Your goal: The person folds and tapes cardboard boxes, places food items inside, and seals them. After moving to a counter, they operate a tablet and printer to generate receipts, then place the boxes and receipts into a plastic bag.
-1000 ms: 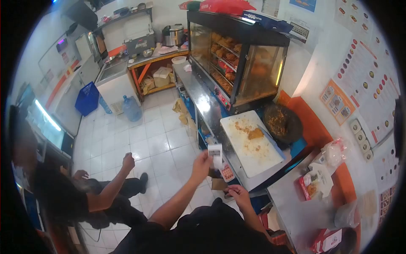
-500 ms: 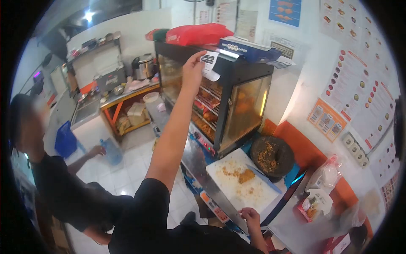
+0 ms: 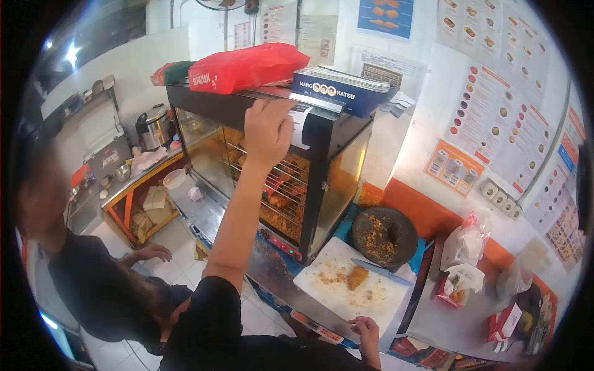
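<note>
- Up top, the left hand is raised to the roof edge of the warming cabinet, palm flat and fingers pressed on a white receipt slip that hangs over the dark front frame.
- That slip sits at about twelve o'clock from the person, just under the blue box and to the three o'clock side of the red bag lying on the cabinet roof.
- The hand looks closed onto the paper rather than spread wide; whether the slip is pinched or only pushed against the frame, I cannot tell.
- Down at six o'clock the right hand rests with curled fingers on the near edge of the bench, holding nothing I can see.
- Just beyond it lies the white cutting board with a crumbed piece and scattered crumbs; the dark stone mortar sits at its one o'clock corner.
- My reading: the slip is being fixed in place on the cabinet front. The next move calls for a firm press, or tucking its top edge under the roof lip, before letting go.
- Another person in black crouches at nine o'clock, well apart from all this.
</note>
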Demonstrator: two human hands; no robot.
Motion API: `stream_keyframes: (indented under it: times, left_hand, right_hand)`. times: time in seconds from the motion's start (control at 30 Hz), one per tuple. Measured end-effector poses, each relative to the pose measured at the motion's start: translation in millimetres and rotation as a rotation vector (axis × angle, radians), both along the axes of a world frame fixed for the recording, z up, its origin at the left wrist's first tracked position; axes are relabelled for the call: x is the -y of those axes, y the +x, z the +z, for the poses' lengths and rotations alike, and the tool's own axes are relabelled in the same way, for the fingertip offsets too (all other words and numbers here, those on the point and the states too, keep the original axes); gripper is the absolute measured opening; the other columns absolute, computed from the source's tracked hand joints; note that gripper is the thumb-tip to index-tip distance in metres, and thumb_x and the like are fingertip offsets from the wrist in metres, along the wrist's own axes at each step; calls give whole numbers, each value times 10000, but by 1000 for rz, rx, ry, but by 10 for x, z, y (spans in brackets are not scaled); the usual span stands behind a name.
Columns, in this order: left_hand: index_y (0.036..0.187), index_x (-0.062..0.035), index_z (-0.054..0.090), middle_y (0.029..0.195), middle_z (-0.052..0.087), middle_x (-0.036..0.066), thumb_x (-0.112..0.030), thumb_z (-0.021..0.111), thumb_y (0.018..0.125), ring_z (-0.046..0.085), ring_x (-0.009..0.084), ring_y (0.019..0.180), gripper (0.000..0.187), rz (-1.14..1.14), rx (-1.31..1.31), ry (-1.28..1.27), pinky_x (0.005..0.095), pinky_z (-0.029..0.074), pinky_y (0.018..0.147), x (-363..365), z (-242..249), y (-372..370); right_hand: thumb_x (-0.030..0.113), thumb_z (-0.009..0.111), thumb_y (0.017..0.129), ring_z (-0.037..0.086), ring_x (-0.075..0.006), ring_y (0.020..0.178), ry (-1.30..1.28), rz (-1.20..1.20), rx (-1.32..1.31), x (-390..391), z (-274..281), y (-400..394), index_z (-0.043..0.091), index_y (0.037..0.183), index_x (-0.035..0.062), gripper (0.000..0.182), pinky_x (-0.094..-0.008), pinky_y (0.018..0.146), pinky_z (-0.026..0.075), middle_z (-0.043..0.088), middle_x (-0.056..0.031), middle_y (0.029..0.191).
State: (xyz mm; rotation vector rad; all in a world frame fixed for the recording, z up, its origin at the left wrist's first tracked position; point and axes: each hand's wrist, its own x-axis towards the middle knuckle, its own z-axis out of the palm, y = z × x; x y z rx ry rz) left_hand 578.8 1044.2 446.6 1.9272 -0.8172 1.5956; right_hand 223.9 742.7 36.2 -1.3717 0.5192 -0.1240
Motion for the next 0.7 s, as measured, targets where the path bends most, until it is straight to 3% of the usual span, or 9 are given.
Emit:
stream_keyframes:
  times: [0.17, 0.2, 0.27, 0.37, 0.43, 0.53, 0.6, 0.7]
  left_hand:
    - [992, -97, 734, 965, 650, 39, -120, 631, 781, 534, 246, 964, 235, 249, 152, -116, 413, 396, 850, 212, 313, -284]
    - [964, -102, 732, 880, 638, 63, -125, 651, 774, 560, 268, 923, 208, 198, 234, -151, 433, 414, 834, 356, 463, -385]
    - [1015, -101, 730, 1008, 666, 113, -168, 614, 850, 577, 308, 982, 212, -36, 128, -59, 432, 426, 905, 698, 764, -371]
    - [1078, -57, 719, 1110, 691, 176, -250, 573, 920, 618, 369, 1062, 289, -247, -182, 146, 425, 465, 957, 1333, 1214, 17]
    - [1111, -19, 704, 1103, 705, 198, -301, 573, 926, 648, 373, 1060, 361, -145, -486, 414, 404, 487, 950, 1724, 1482, 529]
    - [1112, -14, 709, 1054, 736, 165, -297, 616, 899, 683, 326, 1009, 366, -8, -654, 754, 387, 508, 909, 1882, 1635, 873]
    - [1100, -14, 713, 1016, 746, 140, -298, 631, 896, 696, 272, 945, 359, -82, -835, 674, 378, 523, 869, 1807, 1741, 892]
    - [1088, -16, 716, 978, 748, 112, -283, 655, 884, 699, 205, 846, 341, -292, -1217, 423, 354, 543, 787, 1715, 1836, 594]
  right_hand:
    - [56, 580, 917, 686, -212, 800, 1, -26, -21, 3, -70, -61, 616, 1072, -48, 191, -315, 765, 564, 725, -189, 988]
    - [51, 581, 914, 686, -212, 797, 10, -33, -37, 11, -83, -81, 617, 1074, -50, 193, -315, 766, 564, 725, -189, 988]
    - [52, 589, 908, 686, -209, 796, 2, -28, -34, 40, -42, -122, 620, 1073, -51, 197, -314, 766, 563, 725, -189, 985]
    - [55, 601, 902, 688, -211, 801, -4, -32, 0, 177, -59, -208, 626, 1068, -52, 199, -311, 763, 561, 727, -189, 980]
    - [59, 608, 897, 689, -212, 805, 17, -51, 18, 261, -82, -288, 628, 1066, -54, 204, -309, 760, 560, 728, -188, 976]
    - [64, 614, 890, 690, -212, 807, 49, -115, 17, 428, 7, -366, 629, 1067, -59, 216, -306, 755, 559, 729, -187, 971]
    - [63, 615, 886, 690, -209, 808, 51, -174, -13, 494, 120, -488, 628, 1071, -62, 223, -306, 749, 559, 730, -185, 967]
    - [63, 613, 879, 689, -203, 799, 61, -231, 7, 745, -149, -690, 630, 1072, -61, 230, -304, 734, 559, 731, -180, 962]
